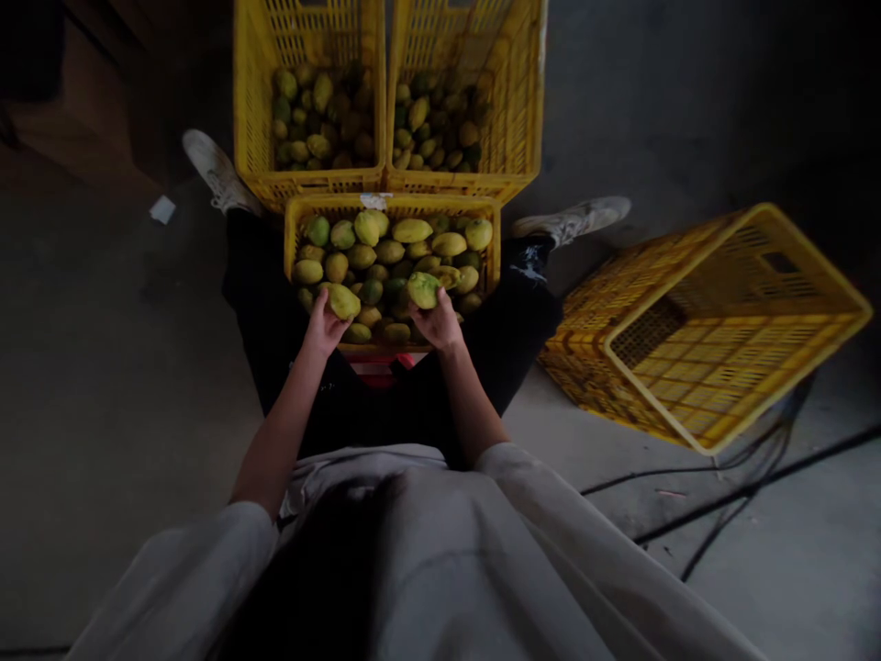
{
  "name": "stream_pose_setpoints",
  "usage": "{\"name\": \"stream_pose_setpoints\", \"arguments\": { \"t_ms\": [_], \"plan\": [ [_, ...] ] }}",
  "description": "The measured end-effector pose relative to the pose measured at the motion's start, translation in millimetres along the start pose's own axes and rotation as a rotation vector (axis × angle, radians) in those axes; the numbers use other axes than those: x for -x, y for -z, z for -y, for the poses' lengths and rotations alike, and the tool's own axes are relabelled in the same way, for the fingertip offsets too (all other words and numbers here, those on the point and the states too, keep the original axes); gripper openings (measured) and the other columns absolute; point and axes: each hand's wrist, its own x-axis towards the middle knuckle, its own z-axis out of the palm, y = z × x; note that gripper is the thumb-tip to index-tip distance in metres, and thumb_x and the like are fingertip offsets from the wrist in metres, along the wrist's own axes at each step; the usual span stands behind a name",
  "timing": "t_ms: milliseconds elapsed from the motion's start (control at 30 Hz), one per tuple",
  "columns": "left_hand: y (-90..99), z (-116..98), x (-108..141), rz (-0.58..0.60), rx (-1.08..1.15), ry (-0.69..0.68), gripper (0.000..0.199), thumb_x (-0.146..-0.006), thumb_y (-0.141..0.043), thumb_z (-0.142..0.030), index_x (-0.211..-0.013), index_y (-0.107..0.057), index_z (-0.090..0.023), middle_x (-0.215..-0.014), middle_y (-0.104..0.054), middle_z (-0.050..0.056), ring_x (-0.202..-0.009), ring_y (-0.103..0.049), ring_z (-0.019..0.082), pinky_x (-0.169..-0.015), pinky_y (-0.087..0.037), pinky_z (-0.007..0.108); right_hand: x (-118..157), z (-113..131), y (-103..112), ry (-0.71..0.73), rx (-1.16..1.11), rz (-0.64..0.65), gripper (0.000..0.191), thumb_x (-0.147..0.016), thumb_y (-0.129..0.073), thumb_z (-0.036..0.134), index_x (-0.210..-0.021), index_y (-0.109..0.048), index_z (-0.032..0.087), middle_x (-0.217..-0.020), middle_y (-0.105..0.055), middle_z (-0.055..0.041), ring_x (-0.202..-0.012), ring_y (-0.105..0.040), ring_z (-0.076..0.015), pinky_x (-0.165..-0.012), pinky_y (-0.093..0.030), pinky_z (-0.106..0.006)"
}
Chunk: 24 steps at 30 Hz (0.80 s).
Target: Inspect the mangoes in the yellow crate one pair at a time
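Note:
A yellow plastic crate [295,240] full of green-yellow mangoes sits between my legs. My left hand [322,327] is closed around one mango [342,300] at the crate's near left. Over the near middle of the same crate, my right hand [439,325] grips another mango [422,289]. Both fruits are just above the pile.
Two more yellow crates [307,182] [465,182] with mangoes stand side by side beyond the near one. An empty yellow crate [716,330] lies tilted on the concrete floor at the right. Black cables [722,487] run across the floor. My shoes [217,172] [578,218] flank the crates.

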Motion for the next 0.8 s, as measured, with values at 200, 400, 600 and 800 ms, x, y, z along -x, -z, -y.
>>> {"name": "stream_pose_setpoints", "arguments": {
  "t_ms": [200, 400, 600, 800],
  "plan": [
    [-1.0, -3.6, 3.6, -0.016, 0.040, 0.061, 0.036, -0.104, -0.052, -0.051, -0.101, -0.071, -0.021, -0.085, -0.074, 0.005, -0.083, -0.074, 0.019, -0.067, -0.059, 0.026, -0.2, -0.8, 1.7, 0.005, -0.051, 0.001, 0.035, -0.089, -0.070, 0.061, -0.102, -0.067, 0.029, -0.099, -0.076, 0.0010, -0.094, -0.071, -0.0182, -0.079, -0.063, -0.033],
    [-0.3, -3.8, 7.6, 0.100, 0.132, 0.039, 0.037, -0.104, -0.040, -0.041, -0.108, -0.069, -0.018, -0.095, -0.077, 0.010, -0.097, -0.077, 0.023, -0.078, -0.065, 0.034, 6.4, 6.6, -2.8, -0.054, -0.073, 0.014, 0.028, -0.091, -0.065, 0.055, -0.103, -0.065, 0.029, -0.095, -0.076, 0.0005, -0.092, -0.073, -0.0208, -0.081, -0.063, -0.037],
    [-1.9, -3.0, 6.4, 0.119, 0.082, 0.033, 0.033, -0.106, -0.049, -0.037, -0.124, -0.068, -0.016, -0.101, -0.077, 0.010, -0.091, -0.075, 0.020, -0.074, -0.062, 0.027, 11.3, 10.7, -8.3, -0.077, -0.048, 0.116, 0.029, -0.089, -0.061, 0.040, -0.115, -0.067, 0.029, -0.105, -0.078, -0.0014, -0.107, -0.072, -0.0239, -0.088, -0.061, -0.040],
    [-3.7, -1.7, 4.9, 0.084, 0.027, 0.001, 0.037, -0.108, -0.049, -0.044, -0.122, -0.071, -0.018, -0.103, -0.077, 0.009, -0.071, -0.067, 0.013, -0.054, -0.051, 0.019, 2.8, 5.0, -5.8, -0.073, 0.015, 0.051, 0.033, -0.095, -0.060, 0.059, -0.098, -0.068, 0.027, -0.091, -0.076, 0.0012, -0.075, -0.068, -0.0138, -0.063, -0.057, -0.024]
  ]
}}
